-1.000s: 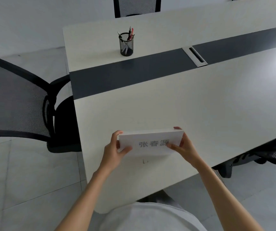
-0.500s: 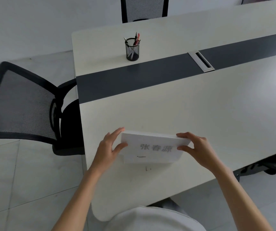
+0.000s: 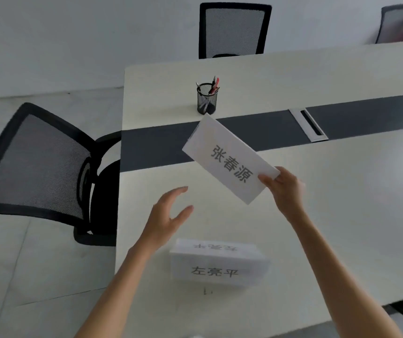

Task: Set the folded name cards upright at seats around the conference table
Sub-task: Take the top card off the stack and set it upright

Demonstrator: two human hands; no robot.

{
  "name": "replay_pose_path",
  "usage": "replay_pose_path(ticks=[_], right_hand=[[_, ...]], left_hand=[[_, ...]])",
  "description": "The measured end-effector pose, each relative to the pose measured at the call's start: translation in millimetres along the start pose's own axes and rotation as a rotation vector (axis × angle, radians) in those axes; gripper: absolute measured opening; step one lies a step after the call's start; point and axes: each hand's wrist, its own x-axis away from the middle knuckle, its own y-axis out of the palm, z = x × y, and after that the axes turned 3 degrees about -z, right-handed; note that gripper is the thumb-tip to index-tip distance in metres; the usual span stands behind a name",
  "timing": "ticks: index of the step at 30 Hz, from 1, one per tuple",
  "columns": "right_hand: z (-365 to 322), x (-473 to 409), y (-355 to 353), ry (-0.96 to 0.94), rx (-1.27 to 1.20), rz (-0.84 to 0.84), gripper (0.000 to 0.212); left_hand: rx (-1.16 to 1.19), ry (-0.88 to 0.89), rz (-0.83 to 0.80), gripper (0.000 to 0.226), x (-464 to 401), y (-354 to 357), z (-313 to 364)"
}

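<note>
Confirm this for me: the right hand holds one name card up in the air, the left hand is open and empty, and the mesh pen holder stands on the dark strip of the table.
Not quite. The head view shows the mesh pen holder standing on the light tabletop just beyond the dark strip, not on it. The rest is right: the right hand holds one name card in the air, and the left hand is open and empty.

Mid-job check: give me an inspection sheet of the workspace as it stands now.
Surface: white conference table with dark centre strip.
Job's things: lifted name card, tilted in the air; name card on the table.
Clutter: mesh pen holder.
Hands: right hand pinches the lifted card's corner; left hand open, empty.
Cables: none seen; cable port.
Surroundings: mesh chairs, tiled floor.
</note>
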Motion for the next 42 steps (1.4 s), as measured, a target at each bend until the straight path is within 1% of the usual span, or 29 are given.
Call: replay_pose_path(ticks=[2, 4, 8, 13, 15, 17, 19, 21, 23, 26, 29, 32, 35, 42], right_hand=[[11.5, -32.2, 22.4, 0.061, 0.009, -0.013, 0.022], [20.5, -56.3, 45.1, 0.11, 0.023, 0.005, 0.026], [29.5, -86.8, 78.4, 0.134, 0.025, 0.024, 0.026], [39.4, -132.3, 100.9, 0.2, 0.055, 0.053, 0.024], [42.7, -148.3, 106.2, 0.248, 0.028, 0.08, 0.024], [46.2, -161.9, 111.0, 0.293, -0.009, 0.103, 0.025], [51.2, -171.5, 115.1, 0.303, 0.0, 0.088, 0.024], [56.9, -175.5, 116.1, 0.248, 0.049, 0.02, 0.022], [66.6, -177.5, 114.1, 0.159, 0.121, -0.059, 0.026], [75.3, -182.3, 109.6, 0.1, 0.18, -0.09, 0.03], [72.9, -190.4, 111.9, 0.133, 0.171, -0.07, 0.031], [65.7, -200.4, 118.2, 0.166, 0.168, -0.053, 0.031], [58.3, -209.3, 125.5, 0.181, 0.187, -0.071, 0.028], [56.1, -218.5, 128.8, 0.157, 0.175, -0.119, 0.025]], left_hand=[[-0.07, -0.004, -0.132, 0.059, 13.0, 11.6, -13.9], [-0.077, -0.047, -0.184, 0.06, 24.7, 21.2, -21.4], [0.024, -0.173, -0.137, 0.052, 38.3, 26.9, -26.7], [0.12, -0.324, -0.13, 0.051, 39.5, 29.8, -25.1], [0.131, -0.354, -0.126, 0.049, 39.1, 30.7, -25.0], [0.151, -0.364, -0.117, 0.047, 37.1, 31.6, -25.4], [0.17, -0.366, -0.103, 0.044, 32.0, 32.7, -25.2], [0.17, -0.374, -0.099, 0.044, 24.8, 32.9, -25.2], [0.161, -0.377, -0.108, 0.044, 17.1, 32.6, -26.3], [0.141, -0.372, -0.143, 0.045, 6.2, 32.4, -26.7], [0.143, -0.377, -0.166, 0.044, -0.7, 31.8, -25.4], [0.137, -0.378, -0.178, 0.032, -2.7, 31.1, -24.1], [0.139, -0.381, -0.169, 0.025, -2.8, 30.8, -22.8], [0.144, -0.369, -0.177, 0.023, -3.4, 31.1, -23.1]])
